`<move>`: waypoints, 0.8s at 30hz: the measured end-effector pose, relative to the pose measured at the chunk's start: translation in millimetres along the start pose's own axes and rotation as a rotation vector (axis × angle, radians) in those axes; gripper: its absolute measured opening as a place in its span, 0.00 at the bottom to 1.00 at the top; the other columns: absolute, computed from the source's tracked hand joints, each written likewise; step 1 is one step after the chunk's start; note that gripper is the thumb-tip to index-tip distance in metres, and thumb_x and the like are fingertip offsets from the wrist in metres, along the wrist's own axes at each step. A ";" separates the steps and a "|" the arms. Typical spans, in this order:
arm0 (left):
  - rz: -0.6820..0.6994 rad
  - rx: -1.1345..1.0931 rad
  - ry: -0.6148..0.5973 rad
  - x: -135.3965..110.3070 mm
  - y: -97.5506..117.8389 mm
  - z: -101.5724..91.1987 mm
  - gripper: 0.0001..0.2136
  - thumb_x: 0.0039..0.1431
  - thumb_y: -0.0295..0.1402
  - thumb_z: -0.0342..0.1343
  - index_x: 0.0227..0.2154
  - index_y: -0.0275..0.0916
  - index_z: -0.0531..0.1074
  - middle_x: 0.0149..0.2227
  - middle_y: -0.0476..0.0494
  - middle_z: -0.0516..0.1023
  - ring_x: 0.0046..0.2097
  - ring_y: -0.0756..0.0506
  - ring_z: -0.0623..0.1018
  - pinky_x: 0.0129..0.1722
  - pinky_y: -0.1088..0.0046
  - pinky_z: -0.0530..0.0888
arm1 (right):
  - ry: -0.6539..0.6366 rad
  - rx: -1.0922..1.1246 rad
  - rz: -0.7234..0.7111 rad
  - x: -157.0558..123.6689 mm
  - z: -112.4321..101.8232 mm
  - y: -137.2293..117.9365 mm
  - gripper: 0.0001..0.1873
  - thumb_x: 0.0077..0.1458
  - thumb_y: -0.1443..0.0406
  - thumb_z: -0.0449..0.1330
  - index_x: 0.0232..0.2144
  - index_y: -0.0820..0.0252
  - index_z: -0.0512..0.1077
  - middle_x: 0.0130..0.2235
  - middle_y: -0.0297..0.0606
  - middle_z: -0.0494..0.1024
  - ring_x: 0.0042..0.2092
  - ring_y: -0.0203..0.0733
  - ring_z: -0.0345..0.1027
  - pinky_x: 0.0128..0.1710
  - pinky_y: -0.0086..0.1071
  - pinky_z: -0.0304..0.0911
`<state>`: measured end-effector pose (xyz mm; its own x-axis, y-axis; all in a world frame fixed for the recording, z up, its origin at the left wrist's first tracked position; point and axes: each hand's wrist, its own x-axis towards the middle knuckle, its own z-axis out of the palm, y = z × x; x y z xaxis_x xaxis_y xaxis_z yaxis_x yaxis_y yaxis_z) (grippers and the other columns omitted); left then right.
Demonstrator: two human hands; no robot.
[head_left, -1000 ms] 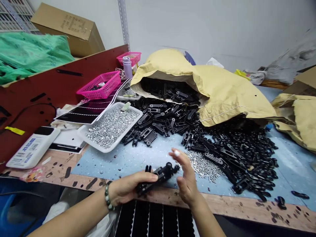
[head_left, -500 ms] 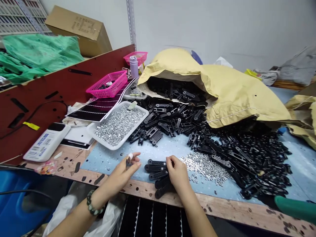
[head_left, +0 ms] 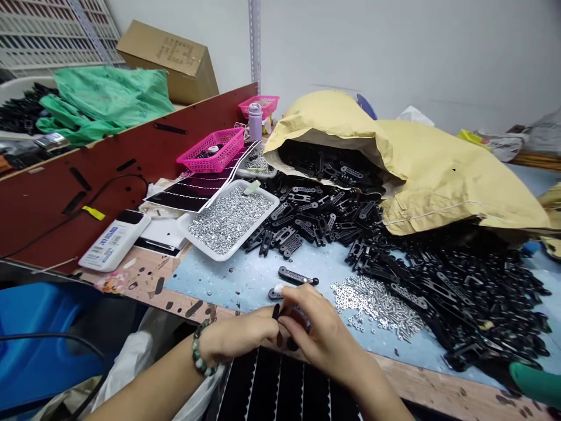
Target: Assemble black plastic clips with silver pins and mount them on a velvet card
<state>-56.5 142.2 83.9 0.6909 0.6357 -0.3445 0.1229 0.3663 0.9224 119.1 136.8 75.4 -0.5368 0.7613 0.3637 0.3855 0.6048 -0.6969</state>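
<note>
My left hand [head_left: 248, 333], a bead bracelet at its wrist, and my right hand [head_left: 322, 330] meet at the table's front edge. Both are closed about a small group of black perforated plastic links [head_left: 289, 340]. The right hand's curled fingers cover most of the left fingertips and much of the links. Just beyond the hands, a single black link [head_left: 298, 276] lies apart on the blue sheet. To the right is a spread of small silver screws and nuts [head_left: 377, 307].
A white tray of silver nuts [head_left: 232, 219] stands left of a big heap of black parts [head_left: 491, 304], which spills from yellow sacks [head_left: 464, 169]. Further left are a white scale [head_left: 114, 241], a pink basket [head_left: 214, 151] and a red board [head_left: 109, 166]. A green handle [head_left: 534, 383] lies at right.
My left hand has moved right, from open and apart to closed against my right hand at the links. One link now lies apart beyond them. The view has shifted left.
</note>
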 end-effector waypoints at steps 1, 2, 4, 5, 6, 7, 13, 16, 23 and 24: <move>-0.001 -0.040 0.022 0.8 -2.3 1.9 0.20 0.46 0.26 0.46 0.44 0.38 0.71 0.42 0.44 0.75 0.46 0.42 0.73 0.47 0.62 0.71 | 0.015 0.001 -0.041 -1.7 1.7 -1.6 0.19 0.60 0.72 0.52 0.52 0.53 0.62 0.37 0.37 0.73 0.38 0.42 0.67 0.35 0.36 0.66; 0.019 -0.066 0.076 1.7 -5.0 2.6 0.22 0.48 0.25 0.45 0.48 0.39 0.68 0.44 0.43 0.75 0.46 0.42 0.74 0.47 0.62 0.72 | 0.047 0.013 -0.072 -4.7 2.8 -1.6 0.18 0.60 0.74 0.51 0.50 0.52 0.63 0.36 0.37 0.73 0.37 0.41 0.67 0.35 0.35 0.66; 0.112 0.013 0.268 5.0 -10.5 -0.3 0.24 0.54 0.24 0.42 0.55 0.42 0.61 0.49 0.41 0.72 0.50 0.43 0.73 0.48 0.62 0.72 | 0.180 0.067 -0.087 -14.5 1.7 1.8 0.17 0.59 0.75 0.52 0.47 0.51 0.64 0.35 0.35 0.73 0.36 0.39 0.68 0.34 0.34 0.67; 0.174 0.132 0.391 8.0 -12.5 -4.0 0.24 0.57 0.24 0.41 0.57 0.43 0.58 0.52 0.40 0.70 0.53 0.43 0.71 0.50 0.61 0.71 | 0.285 0.095 -0.043 -20.8 -0.6 4.5 0.17 0.59 0.74 0.54 0.47 0.50 0.65 0.34 0.35 0.72 0.36 0.39 0.69 0.35 0.34 0.68; 0.239 0.287 0.500 12.3 -14.1 -8.9 0.24 0.59 0.25 0.41 0.58 0.44 0.56 0.56 0.40 0.67 0.56 0.43 0.69 0.53 0.60 0.69 | 0.404 0.118 0.038 -27.7 -3.8 7.6 0.15 0.58 0.73 0.55 0.46 0.51 0.66 0.34 0.35 0.72 0.36 0.39 0.69 0.35 0.33 0.69; 0.294 0.461 0.573 17.9 -15.1 -14.5 0.23 0.60 0.26 0.43 0.58 0.44 0.56 0.58 0.40 0.64 0.59 0.42 0.65 0.56 0.59 0.66 | 0.517 0.139 0.145 -34.8 -7.4 11.1 0.13 0.58 0.70 0.57 0.45 0.52 0.67 0.35 0.36 0.72 0.36 0.39 0.69 0.34 0.33 0.69; 0.242 1.105 0.347 54.1 -21.0 -36.1 0.18 0.60 0.29 0.47 0.54 0.40 0.64 0.55 0.40 0.70 0.61 0.37 0.62 0.60 0.41 0.50 | 0.576 0.364 0.608 -69.4 -14.7 35.4 0.11 0.53 0.58 0.63 0.36 0.59 0.74 0.29 0.38 0.73 0.30 0.40 0.69 0.27 0.31 0.69; 0.243 1.116 0.343 48.2 -29.6 -26.4 0.17 0.63 0.29 0.45 0.54 0.41 0.64 0.54 0.40 0.70 0.60 0.38 0.63 0.60 0.42 0.51 | 0.558 0.482 0.714 -76.7 -8.9 47.0 0.13 0.49 0.57 0.65 0.33 0.60 0.74 0.26 0.36 0.73 0.26 0.38 0.68 0.22 0.29 0.66; 0.403 1.213 0.522 18.6 -74.6 15.9 0.40 0.50 0.42 0.62 0.62 0.38 0.48 0.62 0.32 0.56 0.63 0.31 0.55 0.61 0.41 0.47 | 0.405 0.661 0.809 -69.2 -0.7 52.6 0.13 0.45 0.58 0.68 0.29 0.61 0.73 0.22 0.32 0.71 0.23 0.35 0.65 0.19 0.25 0.61; 0.403 1.231 0.560 17.2 -78.8 17.9 0.39 0.52 0.41 0.62 0.62 0.38 0.48 0.62 0.31 0.56 0.63 0.31 0.55 0.61 0.41 0.47 | 0.380 0.671 0.816 -67.8 0.4 51.4 0.13 0.45 0.58 0.67 0.29 0.61 0.73 0.21 0.32 0.71 0.22 0.34 0.64 0.19 0.25 0.61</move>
<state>-41.5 112.0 8.4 0.4924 0.8418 0.2213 0.7240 -0.5373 0.4327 175.0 116.2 14.7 -0.0007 0.9632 -0.2687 -0.0266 -0.2686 -0.9629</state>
